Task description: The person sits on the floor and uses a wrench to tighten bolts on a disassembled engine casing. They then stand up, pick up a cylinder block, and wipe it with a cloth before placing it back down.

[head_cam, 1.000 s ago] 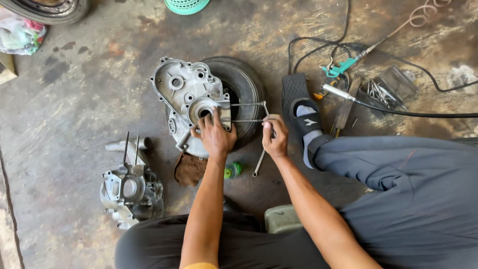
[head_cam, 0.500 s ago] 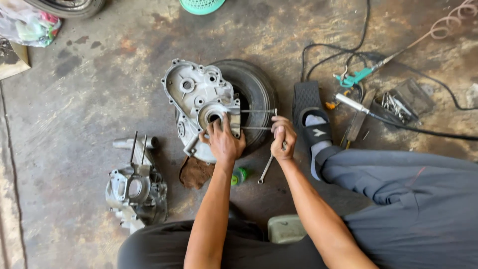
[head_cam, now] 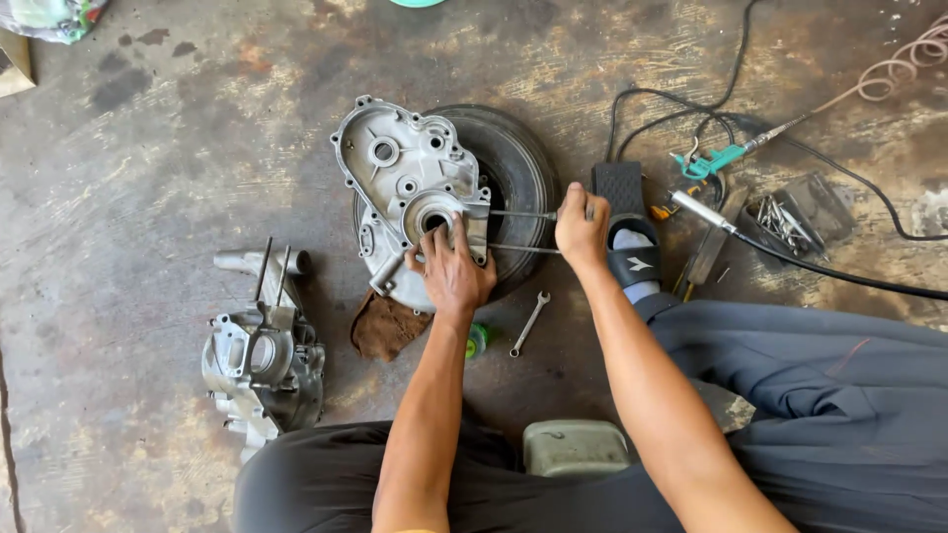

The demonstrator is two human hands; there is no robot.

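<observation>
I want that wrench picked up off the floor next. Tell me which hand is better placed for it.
Probably the left hand: it only rests on the engine cover, just above the wrench. The right hand is closed around the long studs.

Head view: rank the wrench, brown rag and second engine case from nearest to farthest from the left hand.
From the left hand:
1. Brown rag, just below-left of it.
2. Wrench, on the floor to its lower right; close to the rag's distance.
3. Second engine case, far left.
</observation>
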